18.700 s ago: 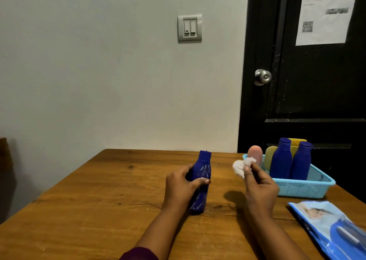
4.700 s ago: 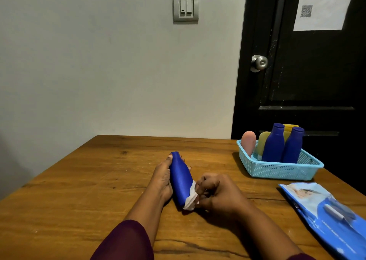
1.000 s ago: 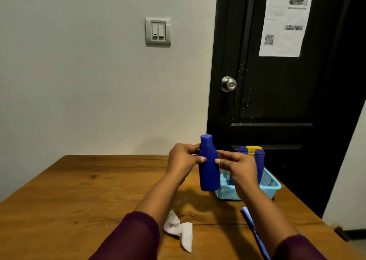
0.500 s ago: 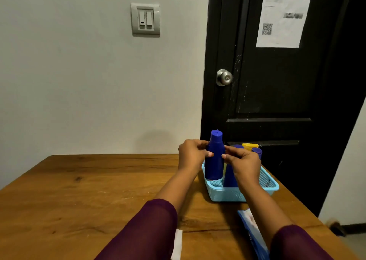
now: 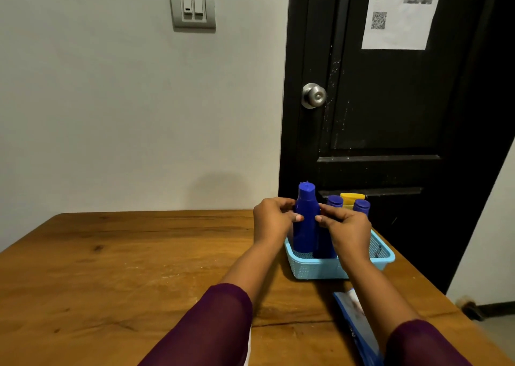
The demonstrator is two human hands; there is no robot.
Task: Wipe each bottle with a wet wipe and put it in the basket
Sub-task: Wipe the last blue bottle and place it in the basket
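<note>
The left hand [image 5: 274,222] and the right hand [image 5: 348,229] are together gripping one blue bottle [image 5: 305,226], each from its own side. The fingers of both hands are curling round the bottle's shoulder, with the thumbs pressing on its near face; neither hand is holding anything else. The bottle is standing upright, cap uppermost, with its base down inside the light blue basket [image 5: 315,269] at the near left corner. Whether the base is resting on the mesh floor cannot be told.

The basket is sitting on the wooden table [image 5: 125,268] near its far right edge. Besides the gripped bottle, it is holding a second blue bottle [image 5: 334,201] just to the right, touching or nearly touching the first, a third blue bottle [image 5: 361,206] farther right, and a yellow bottle [image 5: 352,198] showing behind and between those two. The right hand is hiding their lower parts.

A blue pack of wet wipes [image 5: 355,319] is lying on the table nearer the person than the basket, partly under the right forearm. A sliver of white wipe [image 5: 249,349] is showing at the bottom edge beside the left sleeve [image 5: 206,329]. Behind the table, a black door [image 5: 390,114] with a round knob [image 5: 314,95] is adjoining a pale wall bearing a light switch [image 5: 192,4].
</note>
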